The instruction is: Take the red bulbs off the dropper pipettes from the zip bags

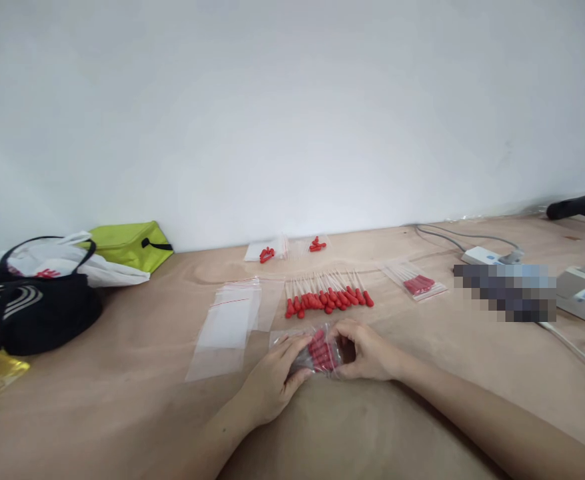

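Between my two hands is a clear zip bag [323, 350] with several red-tipped sticks inside, lying low over the table. My left hand [277, 377] grips its left side, thumb below and fingers above. On the other side, my right hand [365, 350] curls its thumb and fingers around the bag's right edge. Just beyond, a row of red-tipped sticks [327, 298] lies with pale shafts pointing to the wall. Flat empty zip bags [227, 317] are stacked to the left. Another filled zip bag [416, 281] rests to the right.
Near the wall lie two small groups of red pieces [267, 254] on clear bags. At left are a black bag [47, 317], a white plastic bag [117, 270] and a green bag [132, 240]. A power strip [482, 256] with cables stands at right.
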Tool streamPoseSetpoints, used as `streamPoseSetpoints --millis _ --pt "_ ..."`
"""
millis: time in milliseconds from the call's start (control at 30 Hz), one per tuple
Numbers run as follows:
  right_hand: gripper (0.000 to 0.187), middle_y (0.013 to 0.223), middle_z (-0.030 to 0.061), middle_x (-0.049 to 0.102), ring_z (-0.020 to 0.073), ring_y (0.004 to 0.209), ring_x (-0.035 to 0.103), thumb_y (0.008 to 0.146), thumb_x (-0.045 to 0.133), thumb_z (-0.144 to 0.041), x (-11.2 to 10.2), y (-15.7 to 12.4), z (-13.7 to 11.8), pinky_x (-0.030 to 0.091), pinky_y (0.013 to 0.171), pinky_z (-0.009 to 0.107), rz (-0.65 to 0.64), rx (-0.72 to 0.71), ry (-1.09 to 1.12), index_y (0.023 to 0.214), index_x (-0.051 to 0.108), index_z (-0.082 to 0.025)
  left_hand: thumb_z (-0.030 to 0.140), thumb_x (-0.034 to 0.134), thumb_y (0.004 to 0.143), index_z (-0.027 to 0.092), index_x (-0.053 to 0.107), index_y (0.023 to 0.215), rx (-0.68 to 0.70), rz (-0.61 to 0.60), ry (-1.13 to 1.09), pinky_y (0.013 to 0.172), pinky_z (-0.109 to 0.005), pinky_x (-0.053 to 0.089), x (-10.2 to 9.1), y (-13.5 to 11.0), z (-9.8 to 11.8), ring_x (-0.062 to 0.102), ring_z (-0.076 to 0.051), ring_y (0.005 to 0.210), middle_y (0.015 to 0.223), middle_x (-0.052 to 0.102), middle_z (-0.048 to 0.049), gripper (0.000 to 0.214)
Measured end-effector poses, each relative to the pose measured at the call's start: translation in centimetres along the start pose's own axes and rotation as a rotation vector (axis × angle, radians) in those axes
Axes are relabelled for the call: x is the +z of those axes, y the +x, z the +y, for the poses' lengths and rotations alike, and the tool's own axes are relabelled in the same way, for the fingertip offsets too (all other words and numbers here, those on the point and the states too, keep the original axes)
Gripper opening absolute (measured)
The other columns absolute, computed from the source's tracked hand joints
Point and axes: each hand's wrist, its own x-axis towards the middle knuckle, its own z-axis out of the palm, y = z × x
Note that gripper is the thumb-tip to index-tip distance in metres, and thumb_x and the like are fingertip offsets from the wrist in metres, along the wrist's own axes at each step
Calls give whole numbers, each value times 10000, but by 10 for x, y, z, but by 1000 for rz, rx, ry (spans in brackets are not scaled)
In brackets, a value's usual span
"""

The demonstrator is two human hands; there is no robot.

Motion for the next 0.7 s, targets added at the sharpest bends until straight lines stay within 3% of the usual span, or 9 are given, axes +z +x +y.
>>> streamPoseSetpoints --millis 367,600,700 --pt "246 673 -35 514 112 623 455 562 593 -173 4 -3 -5 366 617 246 14 -66 -114 749 434 -190 221 451 835 240 373 1239 1 13 -45 983 -409 358 -2 -1 1 496 -184 1092 1203 535 -49 411" --pt "201 606 -71 447 59 506 404 616 548 -122 5 -2 3 330 478 179 -42 94 350 755 421 -194 222 431 853 266 327 1297 15 -9 0 990 -416 352 -1 -1 -2 453 -182 1151 1248 506 -38 458" --pt "201 626 -65 470 53 521 423 618 559 -115 3 -1 7 342 493 177 -33 117 424 761 438 -185 222 428 856 270 314 1309 36 -12 21 1002 -423 339 -1 -1 -3 436 -179 1171 1266 492 -30 470"
